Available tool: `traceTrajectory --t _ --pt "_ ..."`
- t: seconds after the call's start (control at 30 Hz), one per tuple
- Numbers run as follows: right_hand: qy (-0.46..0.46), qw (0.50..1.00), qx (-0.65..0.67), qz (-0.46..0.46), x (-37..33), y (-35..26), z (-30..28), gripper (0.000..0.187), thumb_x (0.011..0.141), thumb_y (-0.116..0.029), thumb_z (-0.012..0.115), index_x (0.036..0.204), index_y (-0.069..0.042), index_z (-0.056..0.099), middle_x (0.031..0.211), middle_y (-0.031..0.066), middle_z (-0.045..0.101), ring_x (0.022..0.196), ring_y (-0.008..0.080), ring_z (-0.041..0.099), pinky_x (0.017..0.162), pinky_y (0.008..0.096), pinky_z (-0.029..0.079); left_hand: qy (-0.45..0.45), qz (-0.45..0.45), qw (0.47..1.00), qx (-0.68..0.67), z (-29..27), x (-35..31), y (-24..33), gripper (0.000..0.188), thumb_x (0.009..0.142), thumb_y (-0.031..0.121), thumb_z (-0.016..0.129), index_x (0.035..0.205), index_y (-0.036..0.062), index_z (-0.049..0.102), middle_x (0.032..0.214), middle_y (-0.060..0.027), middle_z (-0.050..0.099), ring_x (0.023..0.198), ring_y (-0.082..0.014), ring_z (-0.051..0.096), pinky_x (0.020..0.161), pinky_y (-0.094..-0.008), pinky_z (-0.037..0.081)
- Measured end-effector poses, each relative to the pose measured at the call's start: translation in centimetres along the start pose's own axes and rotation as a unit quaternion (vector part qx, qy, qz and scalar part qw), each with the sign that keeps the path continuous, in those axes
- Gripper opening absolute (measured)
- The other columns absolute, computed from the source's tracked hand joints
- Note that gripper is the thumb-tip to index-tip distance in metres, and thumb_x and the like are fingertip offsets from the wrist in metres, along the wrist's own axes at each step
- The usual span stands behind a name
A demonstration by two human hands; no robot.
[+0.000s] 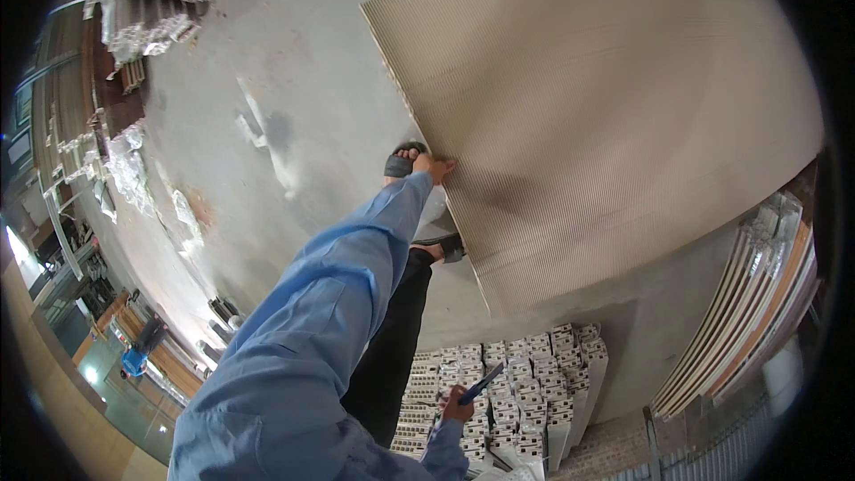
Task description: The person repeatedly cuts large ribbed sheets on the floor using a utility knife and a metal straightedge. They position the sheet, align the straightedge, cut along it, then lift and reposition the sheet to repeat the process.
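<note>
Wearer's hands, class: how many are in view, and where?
2: the left hand at the edge of the corrugated sheet; the right hand, low in the picture, around a blue tool.

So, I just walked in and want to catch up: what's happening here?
A person in a blue long-sleeved shirt has the left hand on the edge of a large brown corrugated cardboard sheet. The right hand holds a slim dark-blue tool, apart from the sheet, in front of stacked white-ended pieces.
</note>
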State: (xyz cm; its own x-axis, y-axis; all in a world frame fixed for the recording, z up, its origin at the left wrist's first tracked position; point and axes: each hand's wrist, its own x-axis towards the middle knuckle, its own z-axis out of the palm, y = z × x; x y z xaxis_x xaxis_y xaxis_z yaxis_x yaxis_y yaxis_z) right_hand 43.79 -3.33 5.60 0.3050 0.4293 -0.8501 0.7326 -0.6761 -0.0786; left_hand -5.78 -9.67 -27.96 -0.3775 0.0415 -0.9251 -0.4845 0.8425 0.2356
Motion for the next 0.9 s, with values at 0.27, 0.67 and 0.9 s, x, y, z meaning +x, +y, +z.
traceTrajectory --t 0.27,0.67,0.9 --pt "0.014 0.996 -0.077 0.042 -3.5 -0.3 4.2 0.03 0.084 -0.014 0.064 0.105 0.004 0.053 0.081 0.0172 0.066 0.045 0.0157 0.058 0.037 0.0267 0.048 0.113 -0.048 0.988 -0.09 0.2 15.8 1.5 0.056 0.071 0.04 0.075 0.096 -0.0077 0.062 0.094 -0.0194 0.065 0.089 -0.027 0.063 0.075 -0.0349 0.049" --pt "0.019 0.994 -0.09 0.054 -2.3 -2.9 7.6 0.025 0.084 -0.013 0.064 0.101 0.003 0.055 0.079 0.0195 0.066 0.042 0.0149 0.056 0.038 0.0254 0.047 0.093 -0.08 0.986 -0.113 -0.8 17.2 -2.3 0.056 0.072 0.037 0.074 0.105 -0.0064 0.061 0.105 -0.0204 0.063 0.101 -0.0304 0.06 0.085 -0.0368 0.048" --pt "0.019 0.99 -0.105 0.094 -4.5 -3.5 5.6 0.026 0.085 -0.016 0.064 0.102 0.002 0.055 0.079 0.0179 0.066 0.043 0.015 0.056 0.037 0.0253 0.046 0.106 -0.086 0.988 -0.076 -2.2 16.6 -1.3 0.057 0.071 0.041 0.071 0.105 -0.0038 0.062 0.106 -0.02 0.063 0.102 -0.0318 0.06 0.086 -0.0379 0.048"
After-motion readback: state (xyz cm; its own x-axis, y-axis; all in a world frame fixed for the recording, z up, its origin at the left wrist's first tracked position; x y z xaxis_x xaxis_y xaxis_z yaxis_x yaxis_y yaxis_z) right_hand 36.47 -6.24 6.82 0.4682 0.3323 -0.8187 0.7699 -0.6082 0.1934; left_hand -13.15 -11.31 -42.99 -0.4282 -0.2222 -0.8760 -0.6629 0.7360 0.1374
